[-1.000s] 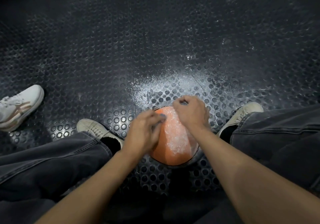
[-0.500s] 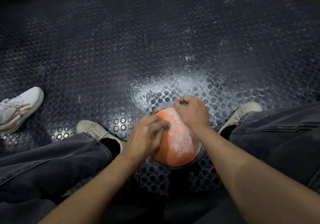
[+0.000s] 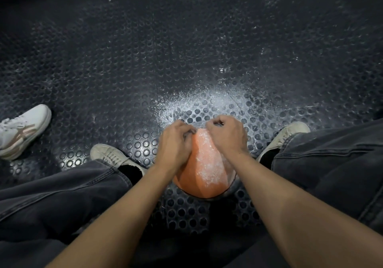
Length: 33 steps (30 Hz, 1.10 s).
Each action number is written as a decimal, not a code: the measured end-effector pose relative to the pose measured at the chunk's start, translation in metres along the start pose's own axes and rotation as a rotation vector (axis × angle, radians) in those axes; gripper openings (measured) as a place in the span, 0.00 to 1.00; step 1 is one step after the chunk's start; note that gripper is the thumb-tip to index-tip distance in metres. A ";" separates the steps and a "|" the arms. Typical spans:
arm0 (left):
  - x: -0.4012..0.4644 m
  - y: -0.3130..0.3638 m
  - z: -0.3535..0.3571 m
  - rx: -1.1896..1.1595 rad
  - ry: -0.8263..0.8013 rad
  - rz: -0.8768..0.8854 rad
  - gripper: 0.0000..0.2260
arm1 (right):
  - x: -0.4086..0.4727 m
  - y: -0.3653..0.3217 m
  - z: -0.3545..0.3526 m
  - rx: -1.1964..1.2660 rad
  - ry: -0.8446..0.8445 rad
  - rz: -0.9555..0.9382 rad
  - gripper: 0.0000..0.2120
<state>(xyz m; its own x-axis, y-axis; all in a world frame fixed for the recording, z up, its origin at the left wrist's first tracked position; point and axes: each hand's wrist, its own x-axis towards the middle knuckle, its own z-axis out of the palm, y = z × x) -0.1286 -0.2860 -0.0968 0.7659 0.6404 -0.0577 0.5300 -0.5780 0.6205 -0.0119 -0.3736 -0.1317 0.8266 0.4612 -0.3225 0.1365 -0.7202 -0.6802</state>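
An orange round object (image 3: 207,176) dusted with white powder sits on the black studded floor between my feet. A thin dark rim runs round its near edge. My left hand (image 3: 176,141) lies over its far left part, fingers curled down at the far edge. Close beside it, my right hand (image 3: 228,135) has curled fingers pinching at the same far edge. The fingertips of both hands nearly meet there. What lies under the fingers is hidden.
White powder (image 3: 196,104) is scattered on the floor (image 3: 186,50) just beyond the object. My left shoe (image 3: 107,153) and right shoe (image 3: 290,131) flank it, with my dark trouser legs at both sides. Another person's white sneaker (image 3: 22,131) stands at the far left.
My left hand has slid from the object's left side forward to its far edge, ending close to my right hand. The right hand has hardly moved.
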 end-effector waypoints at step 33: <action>0.019 0.003 -0.002 0.088 -0.171 0.224 0.09 | 0.004 0.006 0.003 0.008 0.015 -0.033 0.10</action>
<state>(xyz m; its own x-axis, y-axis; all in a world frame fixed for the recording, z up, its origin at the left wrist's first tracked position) -0.1135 -0.2746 -0.0940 0.9135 0.4020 -0.0627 0.3649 -0.7414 0.5632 -0.0096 -0.3750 -0.1389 0.8298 0.4769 -0.2899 0.1596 -0.7005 -0.6956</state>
